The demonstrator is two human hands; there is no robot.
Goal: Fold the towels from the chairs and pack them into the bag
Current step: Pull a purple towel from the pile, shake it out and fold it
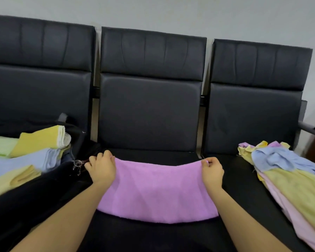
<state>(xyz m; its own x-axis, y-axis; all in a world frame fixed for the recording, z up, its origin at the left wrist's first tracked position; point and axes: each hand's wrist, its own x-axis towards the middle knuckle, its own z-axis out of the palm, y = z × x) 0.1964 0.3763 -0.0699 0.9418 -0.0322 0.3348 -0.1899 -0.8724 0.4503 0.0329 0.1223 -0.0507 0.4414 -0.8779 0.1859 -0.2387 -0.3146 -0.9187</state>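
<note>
On the middle chair seat [153, 153] the purple towel [156, 191] lies with its long axis left to right, its far edge lifted, the left hand [101, 168] and right hand [212, 170] each pinching a far corner, probably to fold it toward the person.

Two bare forearms came into view from the bottom edge, one on each side of the purple towel [156, 190]. No sleeve, cuff, watch, bracelet or ring showed on either. The left hand [101, 168], at the towel's left corner, had short, unpainted nails. The right hand [212, 172], at the towel's right corner, was likewise bare. Nothing of the person beyond the arms could be seen.
</note>
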